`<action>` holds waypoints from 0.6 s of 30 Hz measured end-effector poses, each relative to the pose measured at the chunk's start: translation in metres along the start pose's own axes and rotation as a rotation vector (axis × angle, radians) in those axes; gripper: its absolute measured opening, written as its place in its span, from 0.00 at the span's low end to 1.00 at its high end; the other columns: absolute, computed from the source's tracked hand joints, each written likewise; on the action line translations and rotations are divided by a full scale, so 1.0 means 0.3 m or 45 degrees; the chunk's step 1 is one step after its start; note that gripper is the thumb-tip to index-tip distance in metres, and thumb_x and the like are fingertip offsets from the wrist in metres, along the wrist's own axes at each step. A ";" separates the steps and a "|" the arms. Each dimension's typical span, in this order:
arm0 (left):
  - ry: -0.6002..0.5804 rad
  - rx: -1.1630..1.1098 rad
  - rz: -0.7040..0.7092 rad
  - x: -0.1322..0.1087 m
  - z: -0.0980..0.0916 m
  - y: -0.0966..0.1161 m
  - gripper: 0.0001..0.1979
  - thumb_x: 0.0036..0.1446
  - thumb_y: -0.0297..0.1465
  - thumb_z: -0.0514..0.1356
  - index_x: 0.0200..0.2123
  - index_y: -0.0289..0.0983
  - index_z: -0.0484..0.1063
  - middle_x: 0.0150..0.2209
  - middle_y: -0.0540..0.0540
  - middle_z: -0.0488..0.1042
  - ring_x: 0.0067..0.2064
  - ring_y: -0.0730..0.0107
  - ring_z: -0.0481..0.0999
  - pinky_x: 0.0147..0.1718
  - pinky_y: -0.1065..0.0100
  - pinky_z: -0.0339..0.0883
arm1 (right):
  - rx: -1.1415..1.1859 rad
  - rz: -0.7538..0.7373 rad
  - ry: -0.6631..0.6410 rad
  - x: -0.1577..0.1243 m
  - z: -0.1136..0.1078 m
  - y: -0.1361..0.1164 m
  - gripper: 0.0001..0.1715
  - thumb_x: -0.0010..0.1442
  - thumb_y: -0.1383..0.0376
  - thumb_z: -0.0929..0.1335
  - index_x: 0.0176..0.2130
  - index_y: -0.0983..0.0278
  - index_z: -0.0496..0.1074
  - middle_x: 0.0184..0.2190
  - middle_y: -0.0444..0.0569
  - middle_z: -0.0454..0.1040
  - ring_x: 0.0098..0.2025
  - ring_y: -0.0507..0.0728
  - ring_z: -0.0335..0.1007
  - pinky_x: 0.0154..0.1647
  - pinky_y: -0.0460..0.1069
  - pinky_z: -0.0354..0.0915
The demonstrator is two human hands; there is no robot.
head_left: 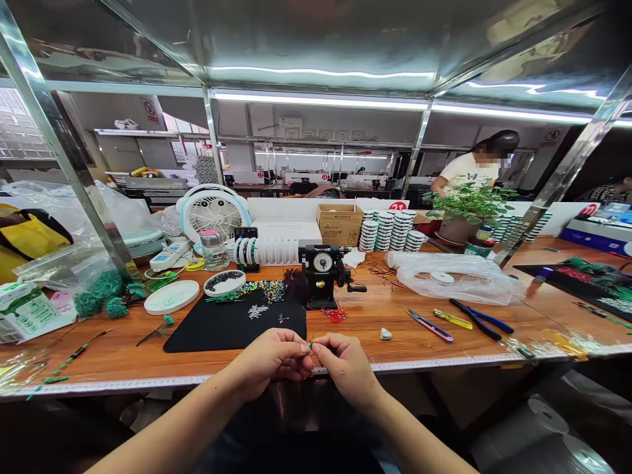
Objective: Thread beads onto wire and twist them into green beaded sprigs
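Note:
My left hand (271, 362) and my right hand (345, 368) meet above the front edge of the wooden workbench (375, 336). Their fingertips pinch a small green beaded wire (310, 344), mostly hidden by my fingers. Just behind my left hand lies a black mat (232, 329) bearing a heap of multicoloured beads (264, 290) and a small pile of white beads (257, 311). A hand-cranked winding counter (322, 273) stands beyond my right hand, with red wire bits (334, 315) at its foot. Neither hand touches these.
Pliers (478, 319), a yellow screwdriver (453, 319) and scissors (429, 326) lie to the right. Green beaded sprigs (101, 293) sit left, with a potted plant (469, 210) and stacked white spools (385, 230) behind. A co-worker (469, 172) stands beyond the bench.

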State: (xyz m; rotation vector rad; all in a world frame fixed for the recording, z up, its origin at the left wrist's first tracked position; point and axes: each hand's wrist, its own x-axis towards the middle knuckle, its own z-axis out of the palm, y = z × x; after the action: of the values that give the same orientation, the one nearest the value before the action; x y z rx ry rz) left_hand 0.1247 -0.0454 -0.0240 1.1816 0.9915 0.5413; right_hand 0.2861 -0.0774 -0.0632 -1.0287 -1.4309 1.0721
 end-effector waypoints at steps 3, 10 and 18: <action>0.095 0.137 0.088 -0.013 0.016 -0.005 0.08 0.47 0.34 0.62 0.23 0.35 0.69 0.20 0.49 0.72 0.23 0.70 0.68 0.27 0.69 0.59 | 0.050 0.079 0.000 0.004 0.009 0.002 0.14 0.55 0.59 0.67 0.28 0.67 0.76 0.23 0.46 0.72 0.26 0.51 0.63 0.26 0.45 0.59; 0.596 1.042 0.867 -0.048 0.059 -0.074 0.08 0.57 0.30 0.52 0.27 0.39 0.68 0.29 0.46 0.70 0.33 0.62 0.67 0.35 0.65 0.57 | 0.439 0.298 0.140 0.006 0.068 0.036 0.19 0.53 0.55 0.68 0.23 0.67 0.67 0.13 0.37 0.54 0.15 0.45 0.44 0.15 0.43 0.44; 0.420 0.754 0.658 -0.033 -0.002 -0.038 0.09 0.56 0.34 0.55 0.28 0.37 0.71 0.28 0.47 0.73 0.33 0.63 0.70 0.33 0.68 0.61 | -0.907 -0.770 0.050 -0.020 0.009 -0.006 0.13 0.60 0.71 0.59 0.36 0.65 0.72 0.36 0.54 0.67 0.39 0.58 0.63 0.40 0.52 0.62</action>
State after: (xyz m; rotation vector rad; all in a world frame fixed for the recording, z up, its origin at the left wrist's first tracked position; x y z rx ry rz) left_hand 0.1178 -0.0568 -0.0312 1.9490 1.1695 0.9075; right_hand 0.2839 -0.0839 -0.0630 -0.9710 -1.9739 0.0887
